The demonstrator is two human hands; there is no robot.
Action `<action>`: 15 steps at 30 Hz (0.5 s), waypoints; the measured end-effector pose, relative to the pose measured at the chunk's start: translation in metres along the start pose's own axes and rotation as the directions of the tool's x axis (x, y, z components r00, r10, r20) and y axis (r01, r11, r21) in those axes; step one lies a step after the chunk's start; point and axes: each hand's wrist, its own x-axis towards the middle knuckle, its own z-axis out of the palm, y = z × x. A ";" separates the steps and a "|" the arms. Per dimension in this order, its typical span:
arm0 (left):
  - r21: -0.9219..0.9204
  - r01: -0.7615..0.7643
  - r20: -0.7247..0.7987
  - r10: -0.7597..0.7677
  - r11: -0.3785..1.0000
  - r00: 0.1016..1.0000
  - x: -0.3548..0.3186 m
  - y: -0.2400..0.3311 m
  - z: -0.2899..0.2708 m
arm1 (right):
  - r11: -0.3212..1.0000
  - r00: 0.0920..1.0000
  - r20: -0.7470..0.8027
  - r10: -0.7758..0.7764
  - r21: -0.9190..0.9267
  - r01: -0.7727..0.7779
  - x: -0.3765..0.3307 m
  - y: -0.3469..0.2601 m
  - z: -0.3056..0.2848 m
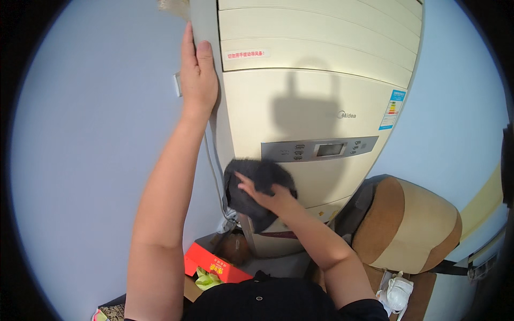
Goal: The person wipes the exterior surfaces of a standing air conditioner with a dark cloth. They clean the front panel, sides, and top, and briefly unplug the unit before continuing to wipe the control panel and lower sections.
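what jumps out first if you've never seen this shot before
A tall cream floor-standing air conditioner fills the middle. The right hand presses a dark grey cloth against its lower front, while the left hand lies flat on its upper left edge. A red box sits on the floor below.

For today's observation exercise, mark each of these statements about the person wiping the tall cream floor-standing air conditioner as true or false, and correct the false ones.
1. The right hand presses a dark grey cloth against the tall cream floor-standing air conditioner. True.
2. The left hand hangs free of the unit. False: it rests flat on the unit's upper left edge.
3. The cloth covers the grey control panel. False: it sits below and left of the panel.
4. A red cardboard box lies on the floor near the unit's base. True.
5. A brown and tan padded chair stands to the unit's right. True.
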 end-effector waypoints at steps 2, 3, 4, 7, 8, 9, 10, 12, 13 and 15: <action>-0.029 -0.004 -0.012 0.004 1.000 1.000 0.000 0.000 0.003 | 0.759 0.934 -0.147 -0.324 -0.630 0.164 0.030 -0.014 -0.019; -0.033 -0.007 -0.008 0.007 0.999 1.000 0.002 0.000 0.002 | 0.690 0.920 -0.159 -0.359 -0.709 0.147 0.045 -0.027 -0.029; -0.033 -0.011 -0.003 0.011 0.999 1.000 0.003 -0.001 0.000 | 0.618 0.904 -0.170 -0.393 -0.777 0.123 0.060 -0.040 -0.037; -0.024 0.009 0.032 -0.009 1.000 0.999 0.000 -0.003 -0.006 | 0.707 0.898 -0.254 -0.360 -0.702 0.085 0.078 -0.056 -0.035; -0.024 0.032 0.048 -0.030 0.999 0.998 0.000 0.001 -0.008 | 0.719 0.915 -0.247 -0.321 -0.692 0.065 0.075 -0.052 -0.027; -0.032 0.005 0.066 -0.003 0.999 0.998 0.001 0.000 -0.007 | 0.731 0.930 -0.238 -0.281 -0.681 0.047 0.071 -0.048 -0.018; -0.043 -0.022 0.083 0.025 0.999 0.996 0.002 -0.004 -0.006 | 0.774 0.972 -0.133 -0.193 -0.630 0.068 0.059 -0.040 -0.011; -0.055 -0.019 0.149 0.027 0.998 0.988 0.003 -0.005 -0.012 | 0.897 0.997 0.080 -0.020 -0.439 0.053 0.031 -0.013 0.013; -0.036 -0.010 0.192 0.017 0.999 0.981 0.003 -0.003 -0.018 | 0.899 0.994 0.099 -0.051 -0.429 0.089 0.026 -0.001 0.021; -0.012 0.013 0.273 -0.009 1.000 0.962 0.002 0.002 -0.027 | 0.896 0.985 0.138 -0.100 -0.419 0.150 0.019 0.014 0.026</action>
